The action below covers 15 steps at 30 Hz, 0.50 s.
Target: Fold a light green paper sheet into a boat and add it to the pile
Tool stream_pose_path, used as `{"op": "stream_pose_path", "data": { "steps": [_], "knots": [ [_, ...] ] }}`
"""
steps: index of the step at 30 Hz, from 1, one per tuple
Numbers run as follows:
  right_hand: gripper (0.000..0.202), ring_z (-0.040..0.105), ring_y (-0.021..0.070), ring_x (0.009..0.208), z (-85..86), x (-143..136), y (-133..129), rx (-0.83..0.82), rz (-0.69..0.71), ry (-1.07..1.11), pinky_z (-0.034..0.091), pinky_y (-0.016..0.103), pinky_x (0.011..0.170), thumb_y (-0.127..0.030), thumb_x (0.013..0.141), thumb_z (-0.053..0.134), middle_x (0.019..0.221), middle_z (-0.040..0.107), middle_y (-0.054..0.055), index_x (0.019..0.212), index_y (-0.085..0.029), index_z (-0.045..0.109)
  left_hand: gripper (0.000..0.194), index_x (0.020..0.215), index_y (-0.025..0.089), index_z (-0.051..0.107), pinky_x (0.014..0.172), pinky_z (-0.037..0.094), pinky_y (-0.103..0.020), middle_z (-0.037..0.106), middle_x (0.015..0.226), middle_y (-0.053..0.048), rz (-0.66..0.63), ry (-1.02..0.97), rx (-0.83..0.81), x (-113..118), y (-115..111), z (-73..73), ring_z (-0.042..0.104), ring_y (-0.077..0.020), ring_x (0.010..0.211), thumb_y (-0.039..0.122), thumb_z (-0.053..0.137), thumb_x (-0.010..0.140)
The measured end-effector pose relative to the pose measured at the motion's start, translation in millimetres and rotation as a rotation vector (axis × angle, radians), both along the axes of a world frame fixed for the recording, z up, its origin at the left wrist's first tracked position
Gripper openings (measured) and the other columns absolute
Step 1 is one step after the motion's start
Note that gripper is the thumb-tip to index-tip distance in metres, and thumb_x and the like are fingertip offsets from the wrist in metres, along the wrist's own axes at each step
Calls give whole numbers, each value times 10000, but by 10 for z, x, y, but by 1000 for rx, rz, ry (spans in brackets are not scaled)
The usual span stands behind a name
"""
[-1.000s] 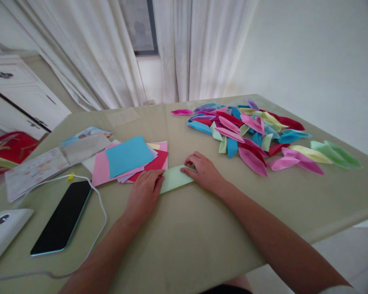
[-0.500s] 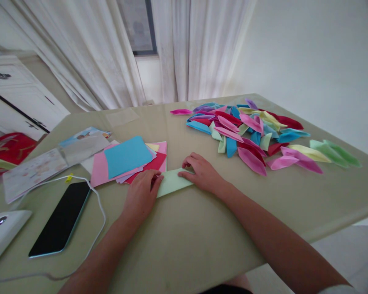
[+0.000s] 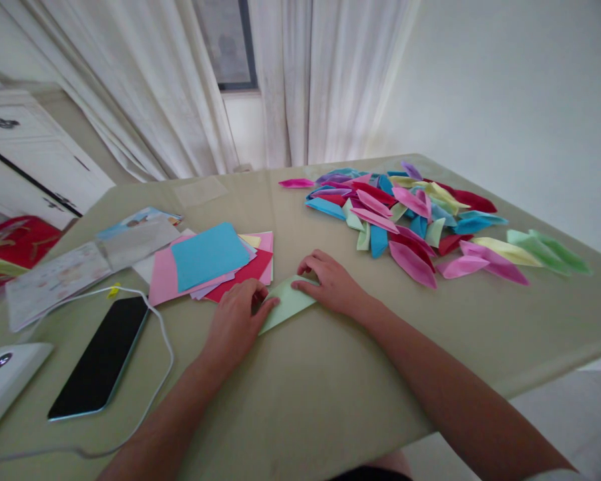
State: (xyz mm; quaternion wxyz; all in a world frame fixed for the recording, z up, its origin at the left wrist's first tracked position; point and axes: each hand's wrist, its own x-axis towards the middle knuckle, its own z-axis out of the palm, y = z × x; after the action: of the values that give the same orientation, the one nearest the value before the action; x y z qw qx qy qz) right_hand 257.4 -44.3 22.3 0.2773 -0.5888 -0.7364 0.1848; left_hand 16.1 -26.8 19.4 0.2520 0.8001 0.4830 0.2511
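Note:
A strip of pale green folded paper (image 3: 290, 302) lies on the table between my hands. My left hand (image 3: 239, 308) is closed on its left end, thumb and fingers together at a corner that is turned over at a slant. At the far right end, my right hand (image 3: 325, 282) grips the same paper, its thumb flat on top and the index finger curled at the upper edge. Fingers of both hands partly hide the paper's ends. Just beyond my left hand is a stack of coloured sheets, with a blue sheet (image 3: 210, 256) on top and a red sheet (image 3: 253, 272) showing.
A heap of folded paper pieces (image 3: 380, 204) in many colours spreads over the right rear of the table (image 3: 330, 401). On the left lie a black-screened phone (image 3: 100, 357), a white cable (image 3: 167, 347), a white device (image 3: 10, 381) and printed plastic packaging (image 3: 57, 284).
My left hand has turned the paper's left end over, so a straight end is now slanted to a point. My right hand has stayed in place.

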Motion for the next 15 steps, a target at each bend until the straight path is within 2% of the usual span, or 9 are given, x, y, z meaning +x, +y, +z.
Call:
{"op": "stream_pose_path", "data": {
  "steps": [3, 7, 10, 15],
  "knots": [
    [187, 605, 166, 858, 21, 15, 14, -27, -14, 168, 459, 298, 796, -326, 940, 781, 981, 641, 37, 919, -172, 677, 274, 898, 236, 556, 657, 470, -320, 637, 826, 10, 70, -257, -85, 13, 7, 36, 614, -194, 717, 455, 721, 897],
    [227, 531, 131, 680, 63, 24, 30, -86, -62, 466, 400, 262, 628, -383, 956, 726, 766, 610, -25, 875, -185, 650, 327, 875, 224, 555, 656, 495, -281, 638, 826, 13, 89, -531, -212, 13, 63, 61, 641, -169, 732, 469, 769, 841],
    [256, 499, 124, 645, 90, 21, 35, -55, -79, 580, 378, 260, 596, -411, 906, 764, 726, 592, -34, 844, -190, 650, 349, 897, 214, 587, 682, 517, -280, 674, 834, 3, 91, -610, -281, 14, 97, 63, 667, -174, 758, 477, 797, 805],
    [297, 547, 133, 651, 104, 15, 43, -15, -111, 780, 410, 258, 583, -414, 790, 868, 762, 654, -14, 856, -198, 675, 383, 926, 201, 625, 677, 521, -268, 723, 870, -11, 94, -629, -315, 9, 105, 60, 693, -172, 767, 495, 830, 789]
  ]
}}
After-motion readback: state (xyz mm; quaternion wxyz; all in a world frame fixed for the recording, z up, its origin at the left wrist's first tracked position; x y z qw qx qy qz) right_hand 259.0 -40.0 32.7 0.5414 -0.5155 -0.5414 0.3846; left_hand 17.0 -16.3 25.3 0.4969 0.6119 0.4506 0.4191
